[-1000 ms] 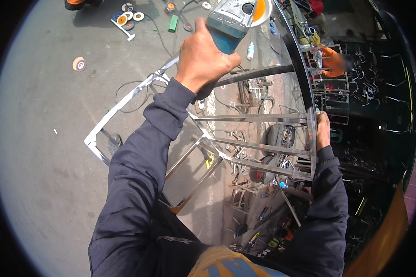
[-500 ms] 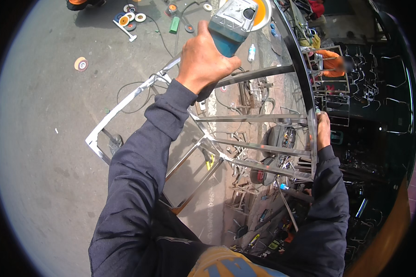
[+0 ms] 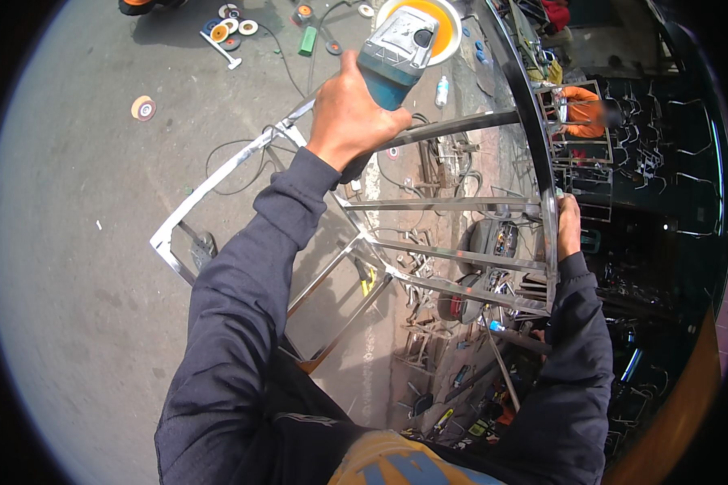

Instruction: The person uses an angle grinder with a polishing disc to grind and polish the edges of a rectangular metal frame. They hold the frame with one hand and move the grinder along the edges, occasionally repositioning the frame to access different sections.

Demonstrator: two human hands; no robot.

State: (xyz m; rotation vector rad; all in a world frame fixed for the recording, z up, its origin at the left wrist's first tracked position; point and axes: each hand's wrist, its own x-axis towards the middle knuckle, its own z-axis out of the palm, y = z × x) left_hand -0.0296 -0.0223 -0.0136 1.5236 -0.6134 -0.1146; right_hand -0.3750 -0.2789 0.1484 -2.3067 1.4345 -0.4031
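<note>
My left hand [image 3: 356, 113] is closed around the teal body of an angle grinder [image 3: 387, 81]. The grinder's silver gear head points up and away, and a round orange disc with a whitish rim [image 3: 443, 28] shows beyond it, close to the dark upper bar of a welded metal frame [image 3: 519, 81]. At the right, my right hand [image 3: 569, 226] is wrapped around that long bar; the fingertips are partly hidden. Several square-tube crossbars [image 3: 453, 204] run leftward from the bar to a bright, bare-metal section [image 3: 210, 184] over the pavement.
Abrasive discs [image 3: 228, 28], a hammer [image 3: 222, 52] and a green block [image 3: 307, 40] lie on the pavement. A cable [image 3: 218, 162] loops under the frame. A water bottle [image 3: 442, 91] stands beyond. At right, a person in orange [image 3: 582, 111] is among metal frames.
The grinder in my left hand has shifted slightly left and down, so more of the orange disc shows. My right hand keeps its hold on the bar.
</note>
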